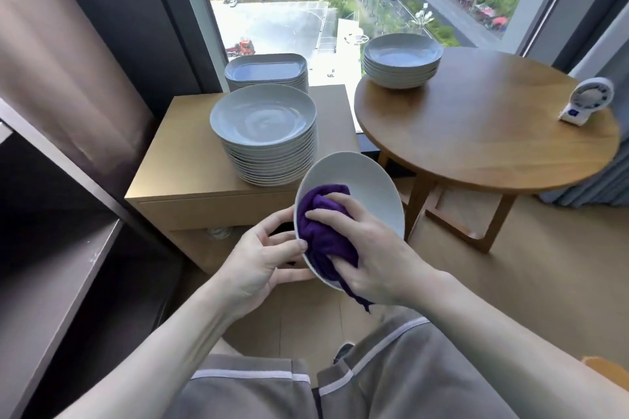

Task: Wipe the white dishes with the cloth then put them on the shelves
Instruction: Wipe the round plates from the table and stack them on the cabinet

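Both busy: left hand (258, 269) grips tilted white bowl (371, 187) by rim, right hand (371, 248) clutches purple cloth (323, 235) w/in it.

Bowl (367, 187) plain white. Cloth (323, 231) solid purple. Round plates (269, 146) white with a grey-blue sheen, no pattern; square plates (269, 71) and bowl stack (401, 68) same. Cabinet (190, 160) light tan wood. Table (476, 139) warm brown, wood grain. Fan (589, 99) white, blue label. Shorts (408, 367) taupe, white stripes. Shelf (51, 282) dark brown. Curtain (68, 61) brown-grey. Floor (510, 265) beige.
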Demonstrator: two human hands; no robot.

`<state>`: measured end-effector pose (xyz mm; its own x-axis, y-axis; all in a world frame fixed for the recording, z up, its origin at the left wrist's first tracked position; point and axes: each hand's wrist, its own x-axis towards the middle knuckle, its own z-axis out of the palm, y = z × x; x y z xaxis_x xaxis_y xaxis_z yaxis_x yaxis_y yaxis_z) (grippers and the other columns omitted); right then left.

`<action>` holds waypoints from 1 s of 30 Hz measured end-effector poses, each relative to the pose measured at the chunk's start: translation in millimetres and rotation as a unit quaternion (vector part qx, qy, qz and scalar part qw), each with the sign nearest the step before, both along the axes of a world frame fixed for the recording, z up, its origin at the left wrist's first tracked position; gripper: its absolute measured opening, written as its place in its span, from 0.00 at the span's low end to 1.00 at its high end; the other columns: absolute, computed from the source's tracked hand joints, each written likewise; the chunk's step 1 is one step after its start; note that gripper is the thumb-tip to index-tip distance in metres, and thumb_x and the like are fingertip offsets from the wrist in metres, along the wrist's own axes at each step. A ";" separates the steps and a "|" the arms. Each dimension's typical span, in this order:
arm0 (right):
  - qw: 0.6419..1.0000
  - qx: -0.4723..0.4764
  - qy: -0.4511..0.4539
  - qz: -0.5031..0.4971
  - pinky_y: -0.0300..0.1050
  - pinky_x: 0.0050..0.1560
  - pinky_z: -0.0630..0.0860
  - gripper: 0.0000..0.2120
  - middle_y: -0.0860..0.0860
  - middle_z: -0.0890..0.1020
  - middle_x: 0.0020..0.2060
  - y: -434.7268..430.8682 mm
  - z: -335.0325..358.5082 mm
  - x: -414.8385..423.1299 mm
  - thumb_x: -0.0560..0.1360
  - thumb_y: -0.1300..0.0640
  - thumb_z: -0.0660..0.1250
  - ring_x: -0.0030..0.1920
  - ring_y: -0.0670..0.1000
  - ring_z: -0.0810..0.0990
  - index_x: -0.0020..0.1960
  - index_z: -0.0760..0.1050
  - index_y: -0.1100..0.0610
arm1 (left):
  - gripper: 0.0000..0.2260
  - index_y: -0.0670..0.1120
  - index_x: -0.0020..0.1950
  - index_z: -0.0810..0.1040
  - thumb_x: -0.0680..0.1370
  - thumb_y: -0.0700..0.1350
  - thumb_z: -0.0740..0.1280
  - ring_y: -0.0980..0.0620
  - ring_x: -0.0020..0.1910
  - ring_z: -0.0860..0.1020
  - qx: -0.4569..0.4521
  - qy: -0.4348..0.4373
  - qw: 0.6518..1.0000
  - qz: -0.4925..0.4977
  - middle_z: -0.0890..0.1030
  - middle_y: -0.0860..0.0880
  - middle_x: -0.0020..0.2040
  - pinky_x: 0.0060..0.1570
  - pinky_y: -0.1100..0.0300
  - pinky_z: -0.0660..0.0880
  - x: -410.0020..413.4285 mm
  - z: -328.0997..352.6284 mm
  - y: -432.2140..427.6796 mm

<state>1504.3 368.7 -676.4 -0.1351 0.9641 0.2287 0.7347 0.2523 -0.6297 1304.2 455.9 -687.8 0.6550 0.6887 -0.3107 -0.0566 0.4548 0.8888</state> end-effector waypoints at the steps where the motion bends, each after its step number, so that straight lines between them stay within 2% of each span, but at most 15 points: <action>1: 1.000 0.018 0.003 -0.015 0.43 0.71 0.69 0.29 0.47 0.65 0.74 1.3 0.4 2.3 0.75 0.52 0.68 0.72 0.51 0.67 0.75 0.67 0.48 | 0.25 0.48 0.72 0.77 0.75 0.37 0.74 0.39 0.54 0.85 0.003 0.005 1.000 -0.008 0.84 0.35 0.60 0.49 0.44 0.84 0.5 -0.2 -1.9; 5: 0.994 0.061 -0.005 -0.096 0.51 0.67 0.74 0.28 0.47 0.67 0.73 5.9 2.6 11.7 0.74 0.55 0.72 0.70 0.52 0.69 0.73 0.71 0.47 | 0.25 0.48 0.72 0.77 0.74 0.37 0.72 0.44 0.51 0.85 0.013 0.018 0.999 -0.025 0.85 0.37 0.59 0.48 0.46 0.84 4.8 0.7 -8.8; 8: 0.986 0.064 -0.050 -0.147 0.55 0.61 0.77 0.28 0.47 0.67 0.73 8.1 3.8 15.4 0.75 0.52 0.71 0.68 0.54 0.70 0.74 0.70 0.45 | 0.25 0.48 0.71 0.76 0.74 0.36 0.72 0.44 0.51 0.85 0.019 0.022 0.999 -0.015 0.85 0.38 0.58 0.47 0.46 0.83 4.4 2.0 -9.9; 12: 0.974 0.020 -0.091 -0.207 0.56 0.63 0.76 0.28 0.50 0.66 0.72 10.5 5.5 26.6 0.75 0.48 0.69 0.68 0.57 0.70 0.75 0.68 0.45 | 0.26 0.49 0.70 0.76 0.73 0.38 0.74 0.41 0.52 0.85 0.025 0.022 0.999 0.007 0.85 0.38 0.58 0.46 0.46 0.84 1.2 3.4 -9.1; 16: 0.965 -0.039 -0.100 -0.239 0.54 0.57 0.78 0.27 0.52 0.69 0.68 11.0 2.1 31.5 0.75 0.47 0.68 0.60 0.60 0.75 0.73 0.68 0.45 | 0.26 0.47 0.71 0.75 0.74 0.34 0.74 0.39 0.52 0.86 0.035 0.029 0.998 0.033 0.86 0.38 0.58 0.45 0.46 0.85 -0.8 4.4 -4.8; 22: 0.967 -0.106 -0.113 -0.203 0.45 0.48 0.73 0.26 0.51 0.71 0.65 6.6 -3.7 22.2 0.74 0.45 0.67 0.55 0.57 0.77 0.71 0.69 0.44 | 0.28 0.48 0.70 0.75 0.71 0.36 0.73 0.42 0.49 0.87 0.044 0.018 0.996 0.077 0.86 0.39 0.57 0.44 0.46 0.85 -8.5 8.8 9.0; 25: 0.975 -0.121 -0.119 -0.146 0.45 0.52 0.77 0.27 0.49 0.71 0.64 1.9 -6.5 5.1 0.74 0.43 0.67 0.57 0.55 0.77 0.71 0.68 0.43 | 0.29 0.48 0.71 0.74 0.70 0.35 0.72 0.40 0.51 0.87 0.043 0.013 0.995 0.092 0.86 0.38 0.58 0.45 0.45 0.85 -11.7 8.4 14.8; 30: 0.988 -0.094 -0.105 -0.057 0.43 0.58 0.76 0.26 0.46 0.70 0.68 -3.1 -7.0 -7.8 0.74 0.43 0.67 0.62 0.53 0.75 0.72 0.68 0.40 | 0.28 0.49 0.71 0.76 0.71 0.38 0.75 0.39 0.54 0.86 0.030 0.008 0.998 0.063 0.85 0.37 0.60 0.47 0.45 0.84 -10.5 4.8 12.8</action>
<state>1496.5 365.6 -683.4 -0.0493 0.9985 0.0218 0.8708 0.0536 -0.4888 1293.7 468.6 -683.0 0.5582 0.7824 -0.2760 -0.0955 0.3911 0.9154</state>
